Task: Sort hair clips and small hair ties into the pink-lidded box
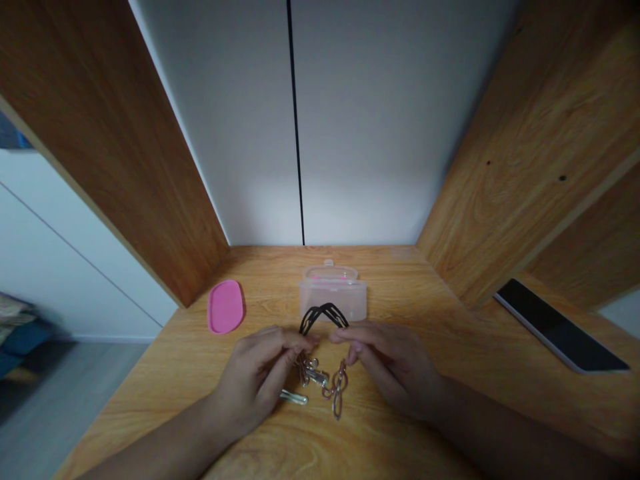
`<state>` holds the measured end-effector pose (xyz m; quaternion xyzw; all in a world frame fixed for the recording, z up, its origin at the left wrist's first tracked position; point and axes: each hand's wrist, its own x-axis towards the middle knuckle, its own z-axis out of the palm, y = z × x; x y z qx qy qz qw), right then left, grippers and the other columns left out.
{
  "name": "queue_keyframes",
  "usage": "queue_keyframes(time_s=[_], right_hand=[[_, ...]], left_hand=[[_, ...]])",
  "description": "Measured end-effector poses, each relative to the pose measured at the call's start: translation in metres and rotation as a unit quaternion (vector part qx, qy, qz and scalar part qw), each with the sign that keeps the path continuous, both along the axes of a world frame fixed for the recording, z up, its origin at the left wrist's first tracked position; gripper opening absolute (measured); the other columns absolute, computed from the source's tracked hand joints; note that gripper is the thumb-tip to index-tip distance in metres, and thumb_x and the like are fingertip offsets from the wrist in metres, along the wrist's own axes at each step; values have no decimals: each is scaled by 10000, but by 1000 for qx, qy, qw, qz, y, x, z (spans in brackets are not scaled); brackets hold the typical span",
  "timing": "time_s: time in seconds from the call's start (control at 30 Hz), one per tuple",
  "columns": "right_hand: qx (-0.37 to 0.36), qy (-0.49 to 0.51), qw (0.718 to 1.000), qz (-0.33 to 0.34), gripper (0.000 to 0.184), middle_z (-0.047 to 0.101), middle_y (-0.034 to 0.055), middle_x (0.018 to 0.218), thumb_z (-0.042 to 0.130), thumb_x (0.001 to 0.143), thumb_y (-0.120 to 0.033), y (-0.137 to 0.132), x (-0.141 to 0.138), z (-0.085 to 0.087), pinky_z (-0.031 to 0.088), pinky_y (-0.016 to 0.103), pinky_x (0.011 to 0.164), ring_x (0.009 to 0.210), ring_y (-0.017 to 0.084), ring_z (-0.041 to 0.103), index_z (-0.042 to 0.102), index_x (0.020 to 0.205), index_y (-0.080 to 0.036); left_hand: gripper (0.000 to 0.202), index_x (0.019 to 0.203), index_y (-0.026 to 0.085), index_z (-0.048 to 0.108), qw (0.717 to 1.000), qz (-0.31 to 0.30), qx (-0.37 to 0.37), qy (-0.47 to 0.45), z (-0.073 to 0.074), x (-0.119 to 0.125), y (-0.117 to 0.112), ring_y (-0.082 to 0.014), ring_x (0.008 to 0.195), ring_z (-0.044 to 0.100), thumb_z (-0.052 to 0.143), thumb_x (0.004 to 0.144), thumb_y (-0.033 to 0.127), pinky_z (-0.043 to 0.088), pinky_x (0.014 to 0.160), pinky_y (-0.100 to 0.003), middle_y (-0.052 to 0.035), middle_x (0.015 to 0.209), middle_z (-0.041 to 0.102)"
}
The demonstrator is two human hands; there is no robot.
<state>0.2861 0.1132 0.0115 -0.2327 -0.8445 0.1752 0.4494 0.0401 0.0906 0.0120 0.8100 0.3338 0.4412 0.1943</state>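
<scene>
Between my two hands a black, slotted hair clip (327, 312) arches upward. My left hand (263, 367) pinches its left end between thumb and fingers. At the right end, my right hand (395, 363) closes fingers and thumb on it. Just below lie several silver metal hair clips (317, 377), partly hidden behind my left fingers. One more silver clip (294, 397) lies by my left thumb. A brownish, loop-shaped hair clip (338, 385) is beside my right fingertips; whether they touch it I cannot tell.
A clear plastic box (333, 298) with its lid up stands behind my hands. A pink oval tray (225, 307) lies to the left on the wooden table (175, 373). Toward the right edge rests a dark-screened tablet (560, 327). Wooden panels rise on both sides.
</scene>
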Motion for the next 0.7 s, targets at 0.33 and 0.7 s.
queue_keyframes(time_s=[0.33, 0.7], right_hand=[[24, -26, 999, -26, 413, 782, 27, 1003, 541, 960, -133, -2, 0, 3, 600, 262, 765, 848, 139, 754, 558, 1352, -264], [47, -7, 999, -16, 267, 791, 1, 1002, 622, 938, -143, -1, -2, 5, 610, 226, 730, 779, 122, 761, 641, 1174, -267]], left_hand=[[352, 1223, 249, 653, 1000, 9, 23, -10, -2, 1, 1, -116, 871, 729, 568, 934, 67, 586, 759, -199, -33, 1021, 769], [127, 997, 216, 655, 998, 5, -43, -49, -6, 3, 1, -109, 781, 735, 614, 926, 119, 580, 706, -183, -11, 898, 759]])
